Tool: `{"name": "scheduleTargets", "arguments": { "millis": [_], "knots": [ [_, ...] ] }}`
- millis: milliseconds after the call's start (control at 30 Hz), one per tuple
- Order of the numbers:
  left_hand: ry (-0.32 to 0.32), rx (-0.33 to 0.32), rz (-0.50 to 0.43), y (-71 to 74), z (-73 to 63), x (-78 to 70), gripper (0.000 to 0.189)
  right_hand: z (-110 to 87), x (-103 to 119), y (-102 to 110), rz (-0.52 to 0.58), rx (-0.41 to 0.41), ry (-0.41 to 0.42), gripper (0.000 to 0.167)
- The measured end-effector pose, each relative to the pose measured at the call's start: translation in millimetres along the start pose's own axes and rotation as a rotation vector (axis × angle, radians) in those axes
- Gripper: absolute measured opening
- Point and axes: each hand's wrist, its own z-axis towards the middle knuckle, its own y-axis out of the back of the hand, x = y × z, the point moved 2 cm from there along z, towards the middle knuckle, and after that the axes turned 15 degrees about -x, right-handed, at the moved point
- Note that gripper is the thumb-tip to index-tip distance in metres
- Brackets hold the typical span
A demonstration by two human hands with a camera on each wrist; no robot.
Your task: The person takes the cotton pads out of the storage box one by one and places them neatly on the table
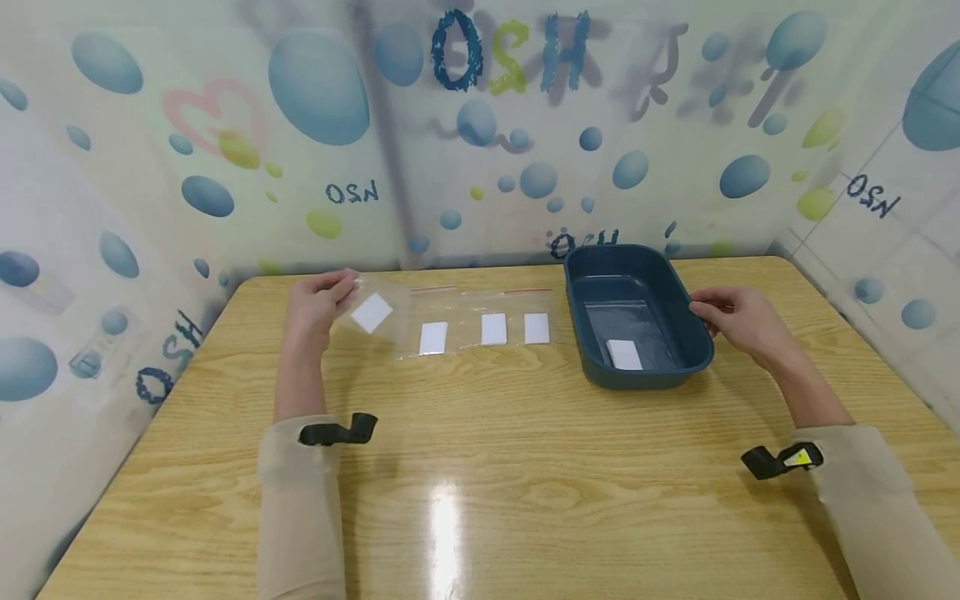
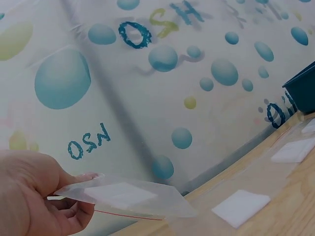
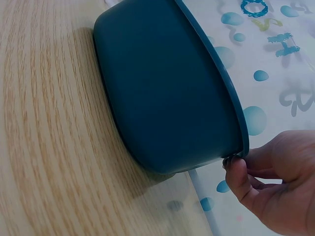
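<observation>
Four white pieces (image 1: 433, 338) in clear bags (image 1: 515, 318), lined up near far edge of table (image 1: 525, 450)! Left hand (image 1: 318, 302) pinches leftmost bag (image 1: 393, 310) by edge, presumably leaving contents flat; right hand (image 1: 738, 318) pinches right rim of blue tub (image 1: 633, 380), probably steadying it.

Before me: one table (image 1: 540, 467), yellowish wood grain, sheen bearing a bright streak of reflected light (image 1: 446, 533). One back wall (image 1: 420, 167), whitish, printed with blue and green droplets (image 1: 318, 87) and reversed "H2O" lettering (image 1: 508, 83); one grey vertical band (image 1: 384, 125). Side walls, left (image 1: 67, 217) and right (image 1: 892, 250): matching pattern; thin lines at right.
</observation>
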Motion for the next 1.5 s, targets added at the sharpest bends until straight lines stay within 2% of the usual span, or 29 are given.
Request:
{"name": "scheduleTargets", "arguments": {
  "millis": [300, 400, 733, 1033, 1300, 1500],
  "knots": [
    [0.040, 0.007, -0.016, 8.1, 3.1, 7.6, 0.041, 0.7, -1, 0, -0.004, 0.003, -0.005, 0.042],
    [0.055, -0.004, 0.004, 12.5, 3.8, 8.5, 0.042, 0.8, -1, 0, -0.006, 0.003, -0.011, 0.042],
    [0.036, -0.046, 0.186, 22.7, 7.5, 13.8, 0.042, 0.0, -2, 0, -0.003, -0.001, -0.005, 0.042],
    [-0.011, -0.099, 0.288, 28.0, 11.8, 19.7, 0.038, 1.1, -1, -1, -0.007, -0.003, -0.009, 0.042],
    [-0.017, -0.115, 0.443, 28.9, 12.4, 22.1, 0.039, 1.0, 0, -1, -0.006, -0.004, -0.010, 0.042],
    [-0.030, -0.136, 0.511, 28.4, 14.8, 27.0, 0.038, 1.2, -1, -1, -0.016, -0.004, -0.008, 0.042]
  ]
}}
